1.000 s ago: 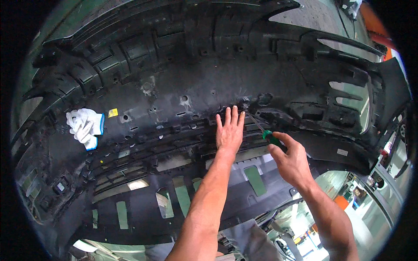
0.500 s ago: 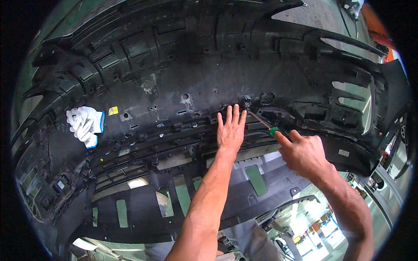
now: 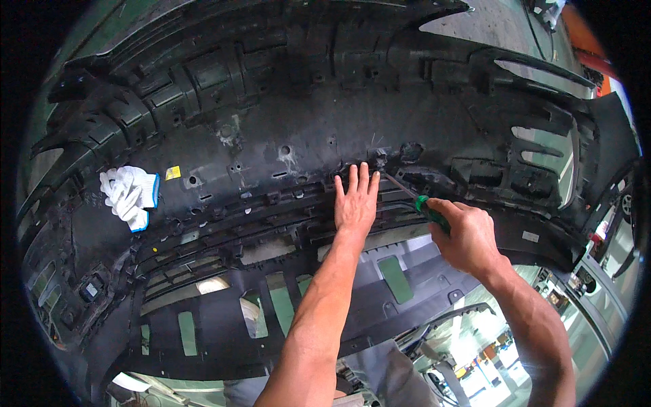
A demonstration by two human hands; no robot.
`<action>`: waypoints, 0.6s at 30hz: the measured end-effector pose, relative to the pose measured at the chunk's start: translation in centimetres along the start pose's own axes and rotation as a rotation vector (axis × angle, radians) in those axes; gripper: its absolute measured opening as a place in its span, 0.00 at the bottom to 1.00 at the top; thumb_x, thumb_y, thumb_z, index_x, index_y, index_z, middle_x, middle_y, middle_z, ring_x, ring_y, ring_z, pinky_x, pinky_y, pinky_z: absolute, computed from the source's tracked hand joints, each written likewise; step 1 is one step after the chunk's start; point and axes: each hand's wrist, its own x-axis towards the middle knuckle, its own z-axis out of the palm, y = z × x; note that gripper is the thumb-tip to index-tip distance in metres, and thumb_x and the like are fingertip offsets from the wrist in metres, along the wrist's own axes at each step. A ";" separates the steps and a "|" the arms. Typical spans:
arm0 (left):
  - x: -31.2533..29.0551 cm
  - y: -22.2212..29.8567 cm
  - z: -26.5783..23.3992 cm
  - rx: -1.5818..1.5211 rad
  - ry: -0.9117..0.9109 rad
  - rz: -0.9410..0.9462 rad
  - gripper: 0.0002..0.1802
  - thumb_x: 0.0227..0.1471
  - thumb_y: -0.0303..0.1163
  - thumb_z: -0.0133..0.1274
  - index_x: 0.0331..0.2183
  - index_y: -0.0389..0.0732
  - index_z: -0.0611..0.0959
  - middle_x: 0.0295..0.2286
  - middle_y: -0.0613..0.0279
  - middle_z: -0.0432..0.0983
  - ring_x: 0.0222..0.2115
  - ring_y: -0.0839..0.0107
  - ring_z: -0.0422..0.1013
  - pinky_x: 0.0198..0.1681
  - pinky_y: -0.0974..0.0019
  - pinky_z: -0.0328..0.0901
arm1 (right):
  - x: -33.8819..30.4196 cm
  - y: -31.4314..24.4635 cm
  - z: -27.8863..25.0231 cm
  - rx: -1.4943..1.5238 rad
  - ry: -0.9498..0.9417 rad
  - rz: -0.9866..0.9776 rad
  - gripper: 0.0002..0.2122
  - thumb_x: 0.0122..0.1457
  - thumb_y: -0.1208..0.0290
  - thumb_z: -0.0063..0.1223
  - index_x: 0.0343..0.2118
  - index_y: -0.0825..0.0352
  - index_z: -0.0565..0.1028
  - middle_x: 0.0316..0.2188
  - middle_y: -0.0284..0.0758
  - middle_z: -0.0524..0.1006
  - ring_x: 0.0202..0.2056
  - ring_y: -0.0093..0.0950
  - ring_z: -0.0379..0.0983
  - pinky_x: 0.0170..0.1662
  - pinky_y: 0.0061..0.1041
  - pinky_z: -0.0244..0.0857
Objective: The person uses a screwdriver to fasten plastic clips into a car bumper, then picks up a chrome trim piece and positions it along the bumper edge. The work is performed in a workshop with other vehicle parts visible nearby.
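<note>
A large black car bumper cover spreads out before me, its ribbed inner side facing up. My left hand lies flat on its middle ridge, fingers stretched out and holding nothing. In my right hand is a screwdriver with a green handle and a thin metal shaft. The shaft points up and left, its tip beside my left fingertips, near a small bracket on the bumper. Whether the tip touches the bracket or a slot I cannot tell.
White work gloves with blue cuffs lie on the bumper at the left, next to a yellow label. A black lower panel with rectangular openings is on the near side. A metal frame stands at the right.
My right hand has turned a little on the screwdriver, and more of the green handle shows. The left hand stays flat in place. The whole view has shifted slightly.
</note>
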 end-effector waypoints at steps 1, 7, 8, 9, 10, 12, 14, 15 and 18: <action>0.0 0.0 0.0 0.002 -0.015 -0.003 0.28 0.62 0.34 0.45 0.63 0.52 0.71 0.66 0.57 0.57 0.67 0.56 0.52 0.66 0.36 0.49 | 0.0 0.0 0.1 0.035 0.020 0.007 0.18 0.53 0.69 0.62 0.48 0.61 0.80 0.31 0.43 0.82 0.31 0.44 0.81 0.34 0.40 0.74; 0.0 0.0 -0.1 0.023 -0.019 -0.003 0.29 0.62 0.34 0.46 0.64 0.52 0.71 0.66 0.58 0.57 0.67 0.56 0.52 0.66 0.36 0.49 | -0.1 -0.2 0.8 0.221 0.076 0.130 0.17 0.53 0.70 0.61 0.47 0.64 0.80 0.33 0.46 0.83 0.35 0.45 0.81 0.40 0.38 0.74; 0.0 0.1 -0.1 0.015 -0.004 -0.003 0.29 0.61 0.33 0.46 0.64 0.52 0.70 0.66 0.58 0.57 0.67 0.55 0.52 0.66 0.37 0.49 | -0.1 -0.2 0.9 0.248 0.087 0.155 0.17 0.52 0.70 0.61 0.47 0.64 0.81 0.33 0.46 0.83 0.35 0.46 0.81 0.41 0.38 0.74; -0.1 0.1 -0.1 0.013 -0.004 -0.004 0.30 0.60 0.32 0.47 0.64 0.53 0.70 0.67 0.57 0.56 0.67 0.55 0.52 0.66 0.38 0.50 | -0.1 -0.3 1.0 0.265 0.086 0.180 0.17 0.52 0.70 0.61 0.47 0.65 0.81 0.34 0.46 0.83 0.36 0.46 0.81 0.42 0.38 0.74; -0.1 0.1 -0.1 0.009 -0.001 -0.007 0.31 0.60 0.31 0.48 0.64 0.53 0.70 0.67 0.57 0.56 0.67 0.55 0.52 0.66 0.38 0.50 | -0.1 -0.3 1.1 0.284 0.086 0.205 0.17 0.52 0.70 0.61 0.47 0.65 0.81 0.34 0.47 0.83 0.36 0.46 0.81 0.42 0.38 0.74; -0.2 0.0 -0.1 0.016 -0.009 -0.001 0.31 0.59 0.31 0.48 0.64 0.53 0.70 0.67 0.57 0.56 0.67 0.55 0.52 0.66 0.38 0.50 | -0.1 -0.4 1.3 0.332 0.094 0.255 0.18 0.52 0.70 0.61 0.47 0.65 0.81 0.34 0.47 0.83 0.37 0.46 0.82 0.43 0.38 0.74; -0.1 0.1 -0.2 0.025 -0.021 -0.004 0.30 0.60 0.31 0.48 0.64 0.53 0.70 0.67 0.57 0.56 0.67 0.55 0.52 0.66 0.38 0.50 | -0.1 -0.5 1.2 0.382 0.108 0.287 0.18 0.52 0.69 0.61 0.47 0.65 0.81 0.34 0.47 0.83 0.37 0.45 0.82 0.44 0.38 0.74; 0.0 0.0 -0.2 0.013 0.000 0.002 0.30 0.60 0.31 0.48 0.64 0.53 0.70 0.67 0.57 0.56 0.67 0.55 0.52 0.66 0.37 0.50 | -0.1 -0.5 1.0 0.352 0.092 0.274 0.18 0.52 0.69 0.60 0.48 0.64 0.80 0.34 0.47 0.83 0.37 0.45 0.82 0.42 0.38 0.74; 0.1 0.0 -0.4 0.001 -0.059 -0.011 0.31 0.61 0.32 0.47 0.65 0.53 0.69 0.67 0.57 0.55 0.68 0.55 0.52 0.67 0.37 0.49 | -0.3 -0.3 0.2 0.097 0.000 0.138 0.21 0.53 0.71 0.59 0.52 0.63 0.78 0.31 0.45 0.81 0.33 0.44 0.81 0.38 0.40 0.74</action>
